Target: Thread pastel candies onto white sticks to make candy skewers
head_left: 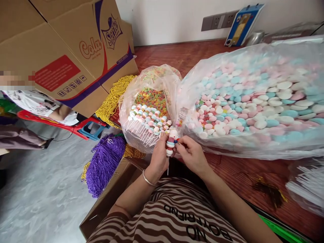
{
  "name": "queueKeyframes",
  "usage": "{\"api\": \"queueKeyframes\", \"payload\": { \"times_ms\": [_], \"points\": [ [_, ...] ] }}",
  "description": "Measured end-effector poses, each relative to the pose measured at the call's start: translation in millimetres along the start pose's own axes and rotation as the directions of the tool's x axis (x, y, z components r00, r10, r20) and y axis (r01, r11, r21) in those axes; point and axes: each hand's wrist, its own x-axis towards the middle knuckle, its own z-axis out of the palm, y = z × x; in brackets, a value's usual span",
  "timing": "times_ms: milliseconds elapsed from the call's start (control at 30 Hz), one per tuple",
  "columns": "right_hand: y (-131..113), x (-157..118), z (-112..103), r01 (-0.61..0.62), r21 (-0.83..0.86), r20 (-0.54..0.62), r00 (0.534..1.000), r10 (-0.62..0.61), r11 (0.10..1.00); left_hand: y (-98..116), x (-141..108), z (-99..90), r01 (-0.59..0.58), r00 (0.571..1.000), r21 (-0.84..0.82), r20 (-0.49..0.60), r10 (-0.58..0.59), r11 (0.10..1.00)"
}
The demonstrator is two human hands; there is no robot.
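My left hand (160, 153) is closed round a candy stick (169, 147) of stacked white, pink and blue pieces, its white stick pointing down. Close on its right, the fingers of my right hand (190, 151) are pinched at a small dark blue bit beside the candy's top; what exactly they grip is too small to tell. Just behind my hands, an open plastic bag (124, 111) holds small colourful rings (152, 98) and several finished candy sticks (145, 123). To the right lies a large clear bag (210, 67) of pink, white and blue round pieces (253, 108).
A Cola and Sprite carton (76, 27) stands at the left, near yellow beads (113, 98) and purple beads (105, 165). White sticks (307, 182) lie at the right. An open carton (111, 192) is below. A person in white (43, 103) is at the far left.
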Motion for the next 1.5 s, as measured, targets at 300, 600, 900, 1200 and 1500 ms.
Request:
{"api": "queueKeyframes", "payload": {
  "times_ms": [300, 600, 900, 1200, 1500],
  "points": [
    [1.7, -26.1, 17.9, -0.167, 0.163, -0.031, 0.984, 0.174, 0.973, 0.6, 10.5, 2.2, -0.127, 0.992, -0.100, -0.034, 0.124, 0.987],
    [5.3, -35.4, 17.0, -0.207, 0.220, 0.029, 0.978, 0.206, 0.953, -5.0, 12.8, -1.4, -0.100, 0.992, -0.194, 0.052, 0.112, 0.976],
    [9.4, -37.1, 12.8, -0.430, 0.631, 0.197, 0.894, 0.403, 0.645, 23.2, 25.5, -3.6, 0.043, 0.985, -0.068, 0.167, -0.031, 0.997],
    [1.0, -37.9, 7.4, -0.552, 0.723, 0.373, 0.819, 0.436, 0.416, 20.3, 31.9, -2.9, -0.015, 0.982, -0.153, 0.185, 0.043, 0.988],
    [11.6, -45.7, 10.1, -0.134, 0.238, -0.023, 0.989, 0.143, 0.962, 22.7, 24.9, 9.1, 0.060, 0.982, -0.321, 0.188, 0.002, 0.945]
  ]
}}
